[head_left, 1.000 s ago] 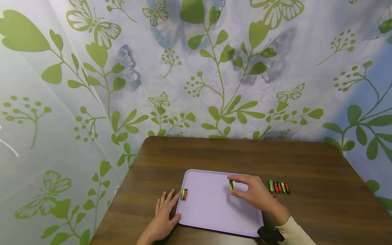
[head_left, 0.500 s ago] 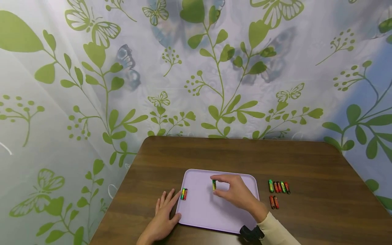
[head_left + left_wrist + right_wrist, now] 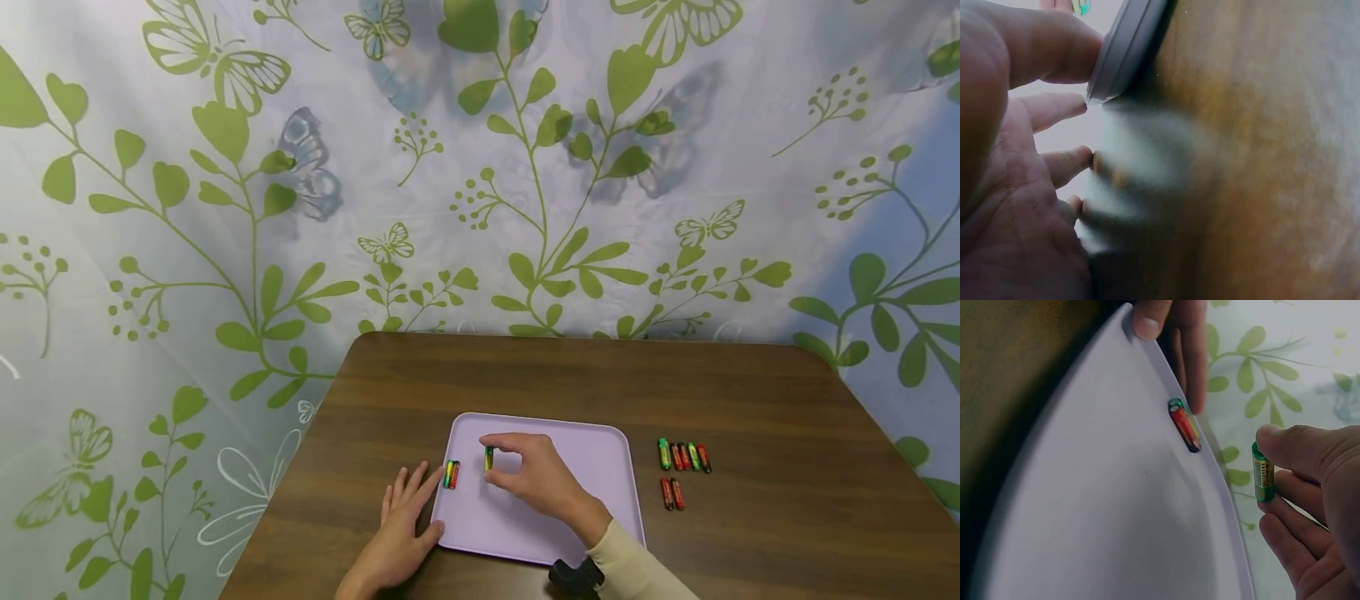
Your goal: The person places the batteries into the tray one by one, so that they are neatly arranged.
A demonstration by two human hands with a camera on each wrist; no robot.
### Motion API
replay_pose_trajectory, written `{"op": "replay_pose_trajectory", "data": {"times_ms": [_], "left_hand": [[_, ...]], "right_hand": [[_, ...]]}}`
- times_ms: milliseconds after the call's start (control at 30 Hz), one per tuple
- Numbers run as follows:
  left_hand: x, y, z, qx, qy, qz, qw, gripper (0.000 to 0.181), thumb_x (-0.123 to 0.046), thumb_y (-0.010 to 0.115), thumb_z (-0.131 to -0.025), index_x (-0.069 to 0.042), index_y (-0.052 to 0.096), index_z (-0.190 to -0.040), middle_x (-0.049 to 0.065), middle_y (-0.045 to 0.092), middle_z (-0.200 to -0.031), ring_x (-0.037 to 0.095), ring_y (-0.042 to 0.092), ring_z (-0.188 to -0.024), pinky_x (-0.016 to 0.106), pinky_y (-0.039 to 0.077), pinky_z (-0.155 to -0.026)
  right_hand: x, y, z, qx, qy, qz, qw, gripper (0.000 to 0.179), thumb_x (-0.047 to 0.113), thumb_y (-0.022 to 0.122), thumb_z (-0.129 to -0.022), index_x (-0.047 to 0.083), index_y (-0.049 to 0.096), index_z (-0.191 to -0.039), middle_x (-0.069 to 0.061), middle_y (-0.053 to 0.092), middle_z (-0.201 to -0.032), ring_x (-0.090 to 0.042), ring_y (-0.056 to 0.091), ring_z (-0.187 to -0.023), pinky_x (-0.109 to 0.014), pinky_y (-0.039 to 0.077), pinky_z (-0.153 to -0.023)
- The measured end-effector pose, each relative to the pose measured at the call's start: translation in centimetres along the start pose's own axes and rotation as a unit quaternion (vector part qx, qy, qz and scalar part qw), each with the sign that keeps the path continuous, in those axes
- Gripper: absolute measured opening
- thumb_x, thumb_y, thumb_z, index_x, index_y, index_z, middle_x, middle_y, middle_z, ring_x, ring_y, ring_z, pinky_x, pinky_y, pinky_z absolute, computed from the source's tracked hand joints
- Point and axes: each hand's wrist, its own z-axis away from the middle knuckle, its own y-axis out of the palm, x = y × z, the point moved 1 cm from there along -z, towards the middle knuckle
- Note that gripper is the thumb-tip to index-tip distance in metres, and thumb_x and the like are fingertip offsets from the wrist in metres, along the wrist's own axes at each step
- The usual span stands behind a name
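My right hand (image 3: 536, 479) pinches a green battery (image 3: 1264, 472) by its two ends, between thumb and fingers, over the left half of the lilac tray (image 3: 540, 525). Against the tray's left edge lie a green-yellow battery (image 3: 448, 474) and a red battery (image 3: 455, 475), side by side. My left hand (image 3: 397, 533) lies at that same edge with its fingers spread and fairly straight. In the left wrist view, the left thumb (image 3: 1060, 50) touches the tray's rim (image 3: 1124, 53).
Right of the tray, on the brown wooden table (image 3: 780, 433), a row of several red and green batteries (image 3: 685, 457) lies above a pair of red batteries (image 3: 672, 493). A curtain (image 3: 480, 208) with leaves and butterflies hangs behind the table.
My right hand has carried the green battery leftward across the tray, toward the two batteries there. The pair of red batteries on the table has come into full view. My left hand stays put.
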Motion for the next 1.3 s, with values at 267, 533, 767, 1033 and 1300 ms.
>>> {"op": "replay_pose_trajectory", "data": {"times_ms": [267, 533, 767, 1033, 1300], "left_hand": [[0.1, -0.1, -0.1, 0.003, 0.001, 0.001, 1.0000, 0.079, -0.011, 0.074, -0.098, -0.018, 0.043, -0.169, 0.030, 0.023, -0.179, 0.061, -0.005, -0.165, 0.079, -0.013, -0.127], [0.2, -0.6, 0.7, 0.012, 0.003, 0.004, 0.9999, 0.079, -0.012, 0.074, -0.098, -0.019, 0.042, -0.170, 0.030, 0.022, -0.179, 0.061, -0.006, -0.165, 0.079, -0.014, -0.126], [0.1, -1.2, 1.4, 0.015, 0.007, 0.005, 0.9998, 0.079, -0.011, 0.074, -0.097, -0.017, 0.042, -0.170, 0.031, 0.022, -0.178, 0.061, -0.005, -0.165, 0.079, -0.013, -0.127], [-0.1, -1.3, 1.7, 0.013, 0.008, 0.013, 0.9998, 0.079, -0.009, 0.074, -0.097, -0.014, 0.042, -0.169, 0.032, 0.022, -0.178, 0.062, -0.005, -0.165, 0.078, -0.014, -0.127], [0.0, -1.1, 1.8, 0.007, 0.011, 0.011, 0.9999, 0.078, -0.009, 0.075, -0.096, -0.014, 0.044, -0.168, 0.031, 0.024, -0.178, 0.061, -0.004, -0.165, 0.078, -0.013, -0.127]], "right_hand": [[0.1, 1.7, -0.6, 0.026, 0.012, -0.004, 0.9996, 0.046, 0.009, 0.091, -0.087, 0.006, 0.079, -0.131, -0.003, 0.081, -0.131, -0.023, 0.077, -0.121, -0.044, 0.064, -0.103], [1.2, 3.5, -0.7, 0.044, 0.018, -0.004, 0.9989, 0.045, 0.009, 0.090, -0.088, 0.006, 0.079, -0.131, -0.005, 0.081, -0.130, -0.023, 0.078, -0.118, -0.043, 0.064, -0.102], [2.2, 5.1, -0.6, 0.045, 0.016, 0.020, 0.9987, 0.045, 0.009, 0.091, -0.087, 0.004, 0.079, -0.130, -0.007, 0.081, -0.128, -0.023, 0.077, -0.122, -0.042, 0.062, -0.106], [2.7, 6.1, -0.8, 0.057, -0.005, 0.091, 0.9943, 0.047, 0.015, 0.093, -0.087, 0.005, 0.078, -0.130, -0.006, 0.082, -0.128, -0.023, 0.077, -0.122, -0.041, 0.062, -0.106], [2.6, 6.5, -0.6, 0.053, -0.004, 0.098, 0.9937, 0.049, 0.019, 0.094, -0.086, 0.007, 0.078, -0.132, -0.005, 0.081, -0.130, -0.022, 0.076, -0.124, -0.040, 0.061, -0.108]]}}
